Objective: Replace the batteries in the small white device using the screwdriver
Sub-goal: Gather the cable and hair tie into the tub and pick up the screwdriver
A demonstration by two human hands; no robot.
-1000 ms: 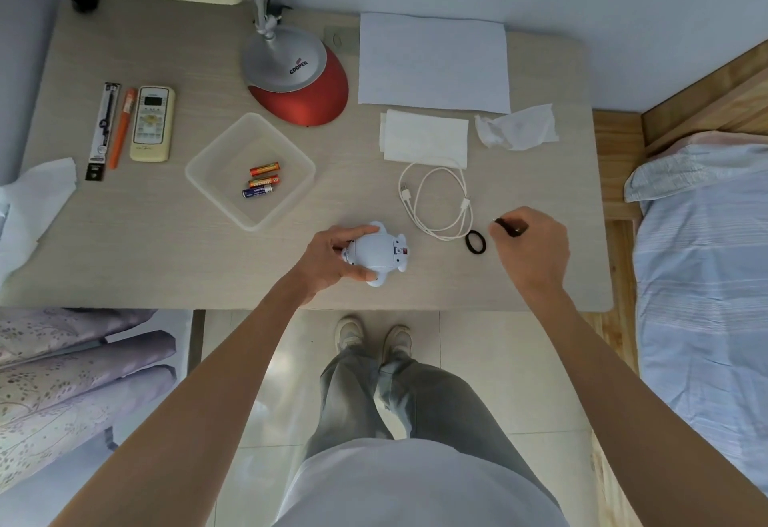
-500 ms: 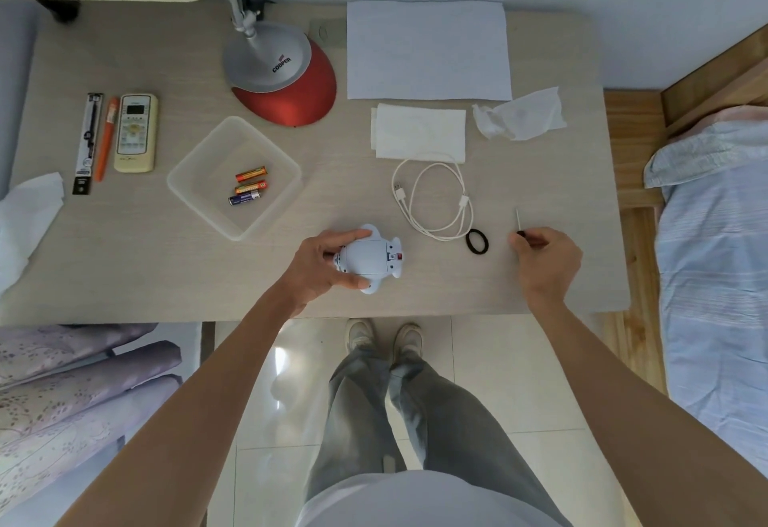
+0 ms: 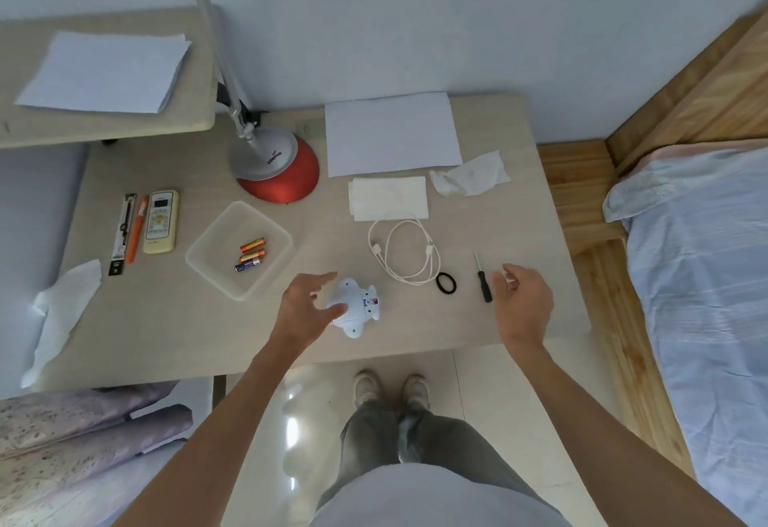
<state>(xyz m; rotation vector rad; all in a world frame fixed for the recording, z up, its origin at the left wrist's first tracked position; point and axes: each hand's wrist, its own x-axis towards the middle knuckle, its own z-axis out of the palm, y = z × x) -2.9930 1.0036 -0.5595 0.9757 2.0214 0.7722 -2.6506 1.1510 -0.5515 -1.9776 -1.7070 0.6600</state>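
Neither hand holds anything. The left hand (image 3: pixel 308 307) hovers with fingers spread and loosely straight over the left side of the small white device (image 3: pixel 358 307); its thumb lies at the device's left flank, and I cannot tell whether it touches. The right hand (image 3: pixel 524 303) is relaxed, with its fingers loosely curved and gripping nothing, and its fingertips are just right of the screwdriver (image 3: pixel 482 279).

The device lies flat on the table (image 3: pixel 166 318), close to the near edge and about midway between the hands. It is a rounded white body with short stubby limbs sticking out, and at its right end there is a small grey patch with a red spot.

The screwdriver lies flat on the table with its black handle nearer and its thin metal shaft pointing to the far side. Left of it are a black ring (image 3: pixel 446 282) and a coiled white cable (image 3: pixel 405 252).

Far left of the device, a clear plastic tray (image 3: pixel 208 261) holds three batteries (image 3: pixel 251 254), two orange and one dark.
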